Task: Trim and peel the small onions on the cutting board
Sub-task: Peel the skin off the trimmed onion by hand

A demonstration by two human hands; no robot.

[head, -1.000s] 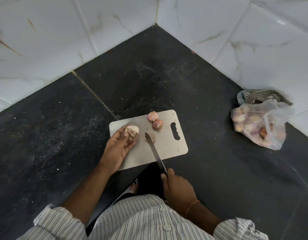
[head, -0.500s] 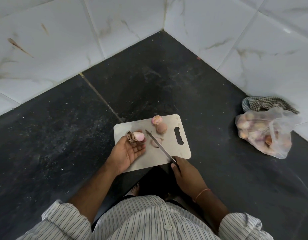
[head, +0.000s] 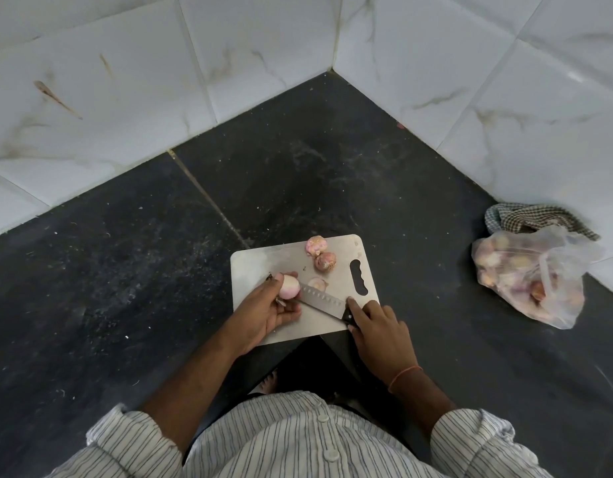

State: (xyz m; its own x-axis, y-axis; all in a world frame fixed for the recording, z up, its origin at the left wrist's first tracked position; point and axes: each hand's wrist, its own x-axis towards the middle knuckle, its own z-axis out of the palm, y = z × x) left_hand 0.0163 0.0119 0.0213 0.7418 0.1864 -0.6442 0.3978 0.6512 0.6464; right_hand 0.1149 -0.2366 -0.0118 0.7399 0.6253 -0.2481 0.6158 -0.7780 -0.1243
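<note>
A pale steel cutting board [head: 263, 262] lies on the dark stone floor in front of me. My left hand [head: 267, 312] holds a small pinkish onion [head: 289, 286] over the board's left part, with bits of skin hanging from it. My right hand [head: 376, 326] grips a knife [head: 322, 300] by its dark handle, forefinger along the blade's back. The blade tip touches the held onion. Two unpeeled small onions [head: 320, 254] sit near the board's far edge. A loose piece of onion skin [head: 317, 282] lies just beyond the blade.
A clear plastic bag of small onions [head: 529, 276] lies on the floor to the right, against a checked cloth [head: 532, 217]. White tiled walls [head: 229, 63] meet in a corner ahead. My striped shirt fills the bottom of the view.
My right hand has slid up the knife and swung the blade left onto the onion. My left hand has turned the onion, and most of its skin is off.
</note>
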